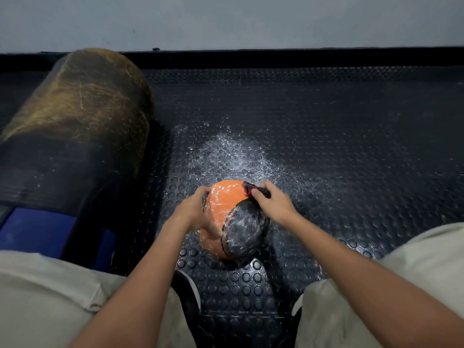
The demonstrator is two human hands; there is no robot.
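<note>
Scrubbing round orange-and-black rubber ball (236, 222), on black studded rubber floor mat (339, 146) at 6 o'clock between the knees | left hand (194, 209) curled round its 9 o'clock side | right hand (272, 202) gripping small dark brush (251, 189) at 1 o'clock | advice: brace firmly, short strokes, likely slippery from white suds (233, 154).

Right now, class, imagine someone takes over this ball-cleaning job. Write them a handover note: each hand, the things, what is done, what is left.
Left hand grips the ball on its left side, steadying it on the studded mat.
Right hand pinches a small dark tool, apparently a brush, with its tip at the ball's far top edge.
Done: white streaks show on the orange and black panels, and white spatter lies on the mat beyond.
Left: probably scrub the unstreaked areas, then clear the spatter.
</note>
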